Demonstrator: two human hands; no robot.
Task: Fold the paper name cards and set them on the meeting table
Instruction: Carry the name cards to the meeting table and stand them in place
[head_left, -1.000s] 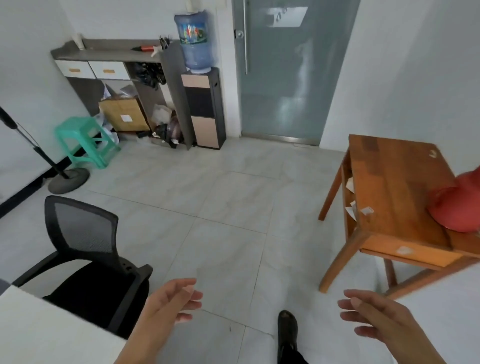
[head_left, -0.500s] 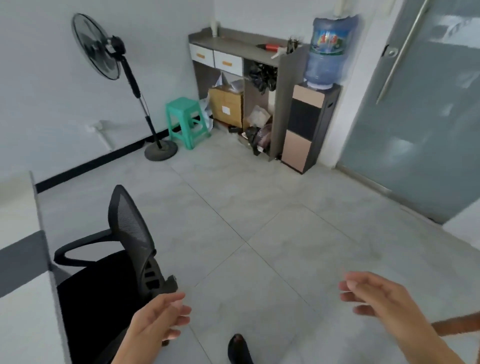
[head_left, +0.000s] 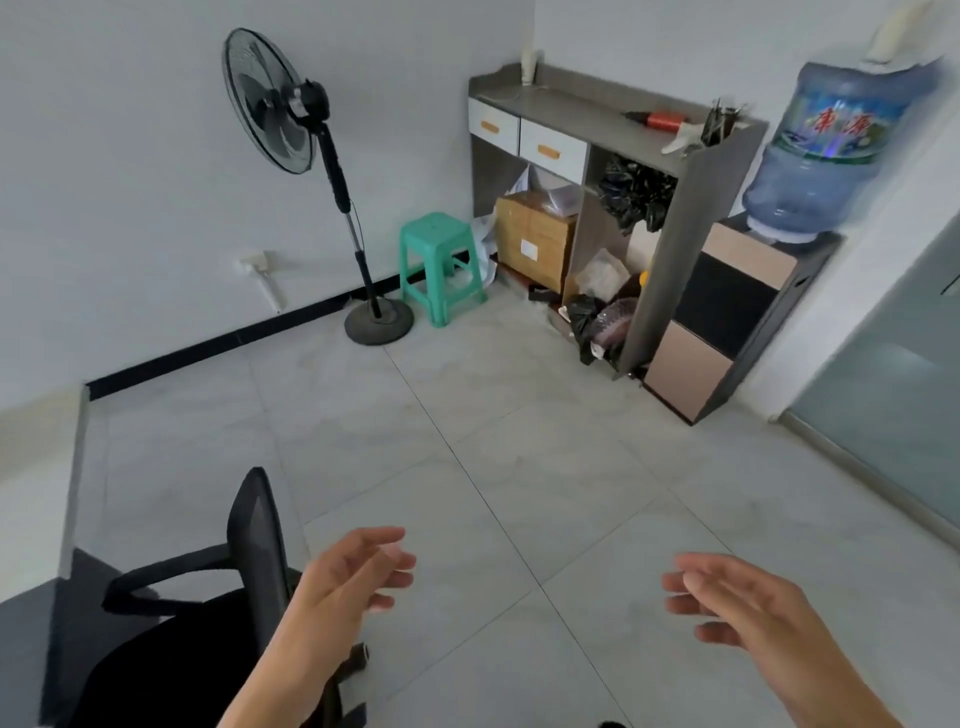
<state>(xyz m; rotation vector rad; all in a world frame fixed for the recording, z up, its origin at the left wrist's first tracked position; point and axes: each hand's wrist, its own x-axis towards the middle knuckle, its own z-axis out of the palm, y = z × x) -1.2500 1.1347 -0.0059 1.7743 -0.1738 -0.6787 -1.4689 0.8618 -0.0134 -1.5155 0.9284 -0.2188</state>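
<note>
No paper name cards show in the head view. My left hand (head_left: 348, 577) hovers low in the middle with relaxed fingers and holds nothing. My right hand (head_left: 737, 597) hovers at the lower right, fingers loose and spread, also holding nothing. A pale table (head_left: 36, 467) runs along the left edge, with a dark band at its near end. A black mesh office chair (head_left: 249, 561) stands beside that table, just left of my left hand.
A black standing fan (head_left: 291, 119) and a green plastic stool (head_left: 441, 265) stand by the far wall. A grey shelf unit (head_left: 613, 156) with drawers, a cardboard box and bags adjoins a water dispenser (head_left: 831, 150). A frosted glass door (head_left: 898, 395) is at right. Grey tiled floor spreads ahead.
The view has swung left: the wooden side table and red object have left the frame, and the fan and pale table have come in. Both hands stay raised and hold nothing.
</note>
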